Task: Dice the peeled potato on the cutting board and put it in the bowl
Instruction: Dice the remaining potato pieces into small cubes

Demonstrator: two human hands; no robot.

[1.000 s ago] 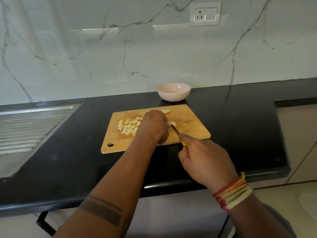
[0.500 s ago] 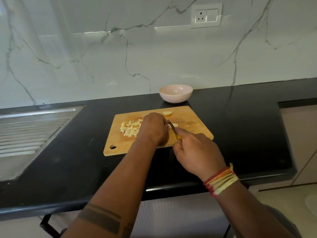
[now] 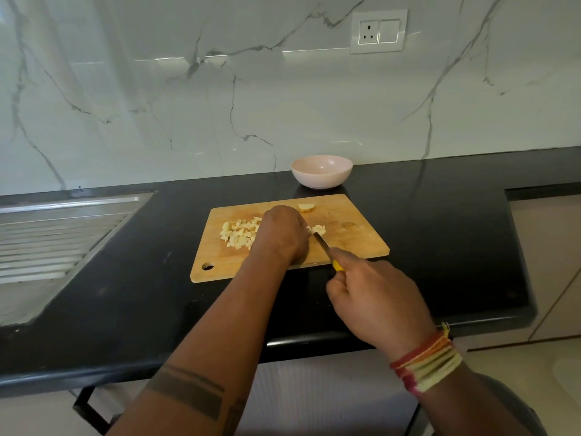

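A wooden cutting board [image 3: 355,240] lies on the black counter. A pile of diced potato [image 3: 238,234] sits on its left half. My left hand [image 3: 281,236] is curled over the potato being cut, with a few pale pieces [image 3: 318,229] showing at its right; what the fingers hold is hidden. My right hand [image 3: 377,297] grips a yellow-handled knife [image 3: 322,242], its blade angled toward the left hand. A small potato end piece [image 3: 306,207] lies near the board's far edge. The pink bowl [image 3: 321,171] stands empty behind the board.
The black counter [image 3: 440,234] runs to its front edge near me and ends at the right. A steel sink drainboard [image 3: 56,234] lies to the left. A marble wall with a socket [image 3: 379,31] stands behind.
My right hand has drawn back toward me with the knife after moving forward half a second ago. My left hand stays over the potato.
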